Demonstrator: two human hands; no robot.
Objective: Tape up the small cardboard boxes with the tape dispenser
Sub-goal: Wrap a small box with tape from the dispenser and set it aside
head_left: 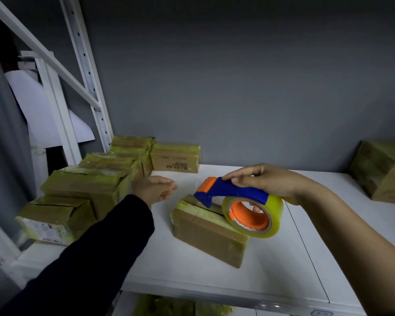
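The person's left arm, in the lower left of the frame, is covered by a long dark sleeve (96,252). It is close to black, perhaps with a navy cast in this dim light. The cloth looks soft and plain, and it fits loosely and fuller toward the bottom edge of the frame. Finer detail in the fabric is too dark to tell. Its cuff ends at the wrist, left of centre, and the left hand (154,188) beyond it is bare. The right forearm (351,236), running to the lower right edge, is uncovered along all that shows. The right hand (265,181) is bare as well.
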